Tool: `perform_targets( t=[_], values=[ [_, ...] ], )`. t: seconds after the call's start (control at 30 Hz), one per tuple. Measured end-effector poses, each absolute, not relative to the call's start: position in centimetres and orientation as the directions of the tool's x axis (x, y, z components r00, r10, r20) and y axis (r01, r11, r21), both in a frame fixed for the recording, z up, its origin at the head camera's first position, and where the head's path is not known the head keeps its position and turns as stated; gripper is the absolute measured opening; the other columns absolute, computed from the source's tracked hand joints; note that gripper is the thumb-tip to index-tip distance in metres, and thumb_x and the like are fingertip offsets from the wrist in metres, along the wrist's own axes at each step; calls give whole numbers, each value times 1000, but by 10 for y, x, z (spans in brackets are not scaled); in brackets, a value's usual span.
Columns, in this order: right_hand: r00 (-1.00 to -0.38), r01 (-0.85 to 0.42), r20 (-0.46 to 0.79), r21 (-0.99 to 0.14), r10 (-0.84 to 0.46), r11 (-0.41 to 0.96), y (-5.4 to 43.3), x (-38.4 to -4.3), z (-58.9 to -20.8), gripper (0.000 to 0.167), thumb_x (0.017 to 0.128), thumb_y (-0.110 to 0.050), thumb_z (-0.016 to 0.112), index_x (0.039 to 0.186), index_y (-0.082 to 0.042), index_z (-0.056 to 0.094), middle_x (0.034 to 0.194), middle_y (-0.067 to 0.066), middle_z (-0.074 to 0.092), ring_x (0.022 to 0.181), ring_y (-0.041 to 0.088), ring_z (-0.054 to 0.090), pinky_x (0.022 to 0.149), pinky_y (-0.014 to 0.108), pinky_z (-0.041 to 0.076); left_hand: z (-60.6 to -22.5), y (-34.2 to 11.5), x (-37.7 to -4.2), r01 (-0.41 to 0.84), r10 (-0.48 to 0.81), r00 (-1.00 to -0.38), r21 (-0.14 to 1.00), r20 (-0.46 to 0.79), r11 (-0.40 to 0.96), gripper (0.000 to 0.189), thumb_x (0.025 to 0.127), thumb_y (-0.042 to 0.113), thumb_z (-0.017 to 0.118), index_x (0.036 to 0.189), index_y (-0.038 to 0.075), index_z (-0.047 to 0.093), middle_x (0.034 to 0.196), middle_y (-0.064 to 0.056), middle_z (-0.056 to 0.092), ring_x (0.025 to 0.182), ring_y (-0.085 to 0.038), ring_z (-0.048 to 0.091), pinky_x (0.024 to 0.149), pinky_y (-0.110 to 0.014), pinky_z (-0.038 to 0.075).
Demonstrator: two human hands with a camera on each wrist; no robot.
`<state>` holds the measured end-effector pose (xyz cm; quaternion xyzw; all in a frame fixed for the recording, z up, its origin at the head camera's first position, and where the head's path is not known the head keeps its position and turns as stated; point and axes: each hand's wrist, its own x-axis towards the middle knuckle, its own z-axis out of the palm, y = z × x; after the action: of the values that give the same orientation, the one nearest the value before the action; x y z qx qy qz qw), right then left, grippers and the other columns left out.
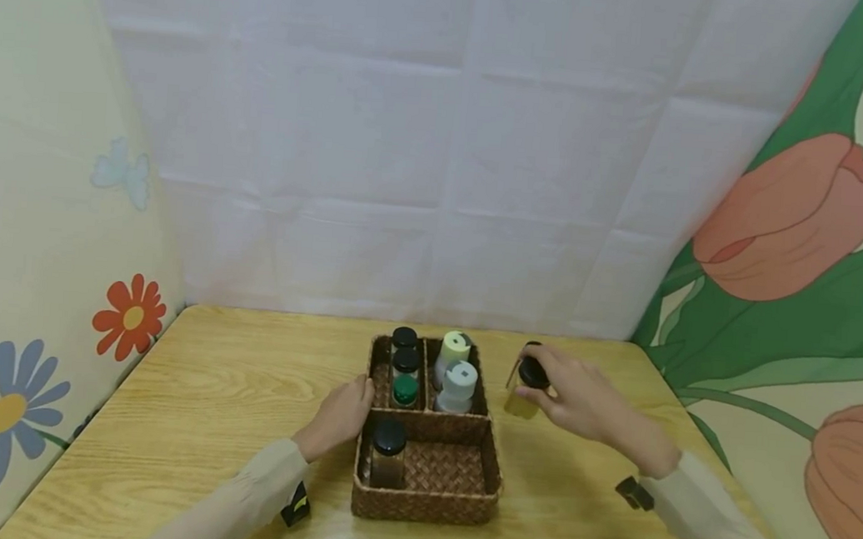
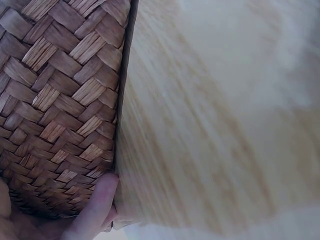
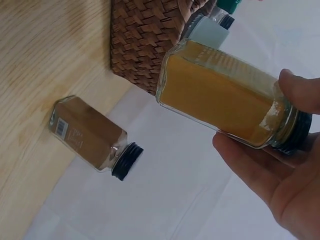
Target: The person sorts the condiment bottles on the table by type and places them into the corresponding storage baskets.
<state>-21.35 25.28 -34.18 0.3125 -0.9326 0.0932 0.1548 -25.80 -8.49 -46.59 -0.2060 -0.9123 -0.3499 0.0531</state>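
My right hand [image 1: 573,392] pinches a glass spice jar [image 3: 215,95] of yellow-brown powder near its black lid, to the right of the basket. In the right wrist view the jar is tilted, thumb on one side and fingers on the other. Behind it a second jar [image 3: 90,132] of brown powder with a black lid stands on the table, largely hidden in the head view. My left hand [image 1: 339,413] holds the left side of the woven basket [image 1: 426,507]; in the left wrist view its fingers [image 2: 100,200] lie against the wall near the bottom edge.
The basket's back left compartment has two black-lidded jars [image 1: 406,360] and a green-lidded one [image 1: 405,389]. Two pale-capped bottles [image 1: 457,388] stand back right. A black-lidded jar [image 1: 387,458] stands in the front compartment's left end. White cloth [image 1: 318,170] hangs behind the wooden table [image 1: 243,382].
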Motion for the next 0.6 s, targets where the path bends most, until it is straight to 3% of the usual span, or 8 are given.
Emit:
perform_targets(
  t=[0.27,0.6],
  values=[
    [-738,-639,352,-89,-576,764,247,-211,-339,44,95,-27,69,128,-1,54,103,12,64,69,11,57,55,28,45,-467,-85,-260,326,281,-943,666,179,671,37,108,13,30,107,-12,58,63,-6,41,51,-17,37,52,-35,36],
    [-731,-649,348,-86,-587,756,240,-208,-337,43,94,-26,70,127,-3,54,95,5,61,66,7,51,52,24,40,-467,-84,-259,346,285,-937,659,203,667,34,108,11,30,86,2,55,61,-4,40,49,-17,37,50,-34,36]
  ],
)
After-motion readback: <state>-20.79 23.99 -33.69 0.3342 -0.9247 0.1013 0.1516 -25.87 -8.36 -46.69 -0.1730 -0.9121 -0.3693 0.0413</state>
